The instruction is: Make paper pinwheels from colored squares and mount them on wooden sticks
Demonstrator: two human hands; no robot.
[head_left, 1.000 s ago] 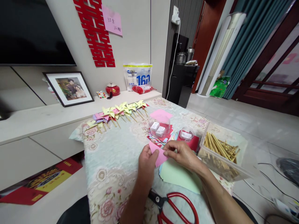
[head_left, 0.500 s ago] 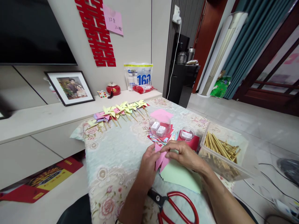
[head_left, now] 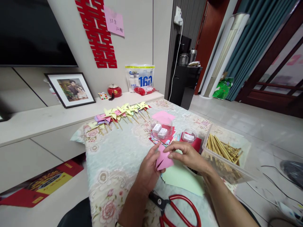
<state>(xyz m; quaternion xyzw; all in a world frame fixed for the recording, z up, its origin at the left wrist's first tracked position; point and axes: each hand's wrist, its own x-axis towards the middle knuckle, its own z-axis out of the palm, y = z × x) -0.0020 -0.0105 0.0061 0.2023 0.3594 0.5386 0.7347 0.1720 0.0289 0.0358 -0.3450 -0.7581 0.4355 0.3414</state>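
Both my hands meet over the middle of the flowered tablecloth [head_left: 113, 170] around a small pink paper square [head_left: 164, 159] with cuts in it. My left hand [head_left: 149, 168] pinches its left side from below. My right hand [head_left: 187, 155] pinches its right edge with thumb and forefinger. Under them lies a stack of light green paper [head_left: 183, 178]. Red-handled scissors [head_left: 180, 208] lie near me on the cloth.
A row of finished paper pinwheels [head_left: 120, 115] lies along the table's far edge. Two clear round tubs [head_left: 162, 127] with small white boxes stand on red and pink paper. A clear plastic box of wooden sticks [head_left: 222, 151] sits at the right. A low white cabinet [head_left: 47, 123] stands left.
The pink paper was turned and partly unfolded between my hands; it now lies flatter and shows its cuts. My hands stayed in the same spot.
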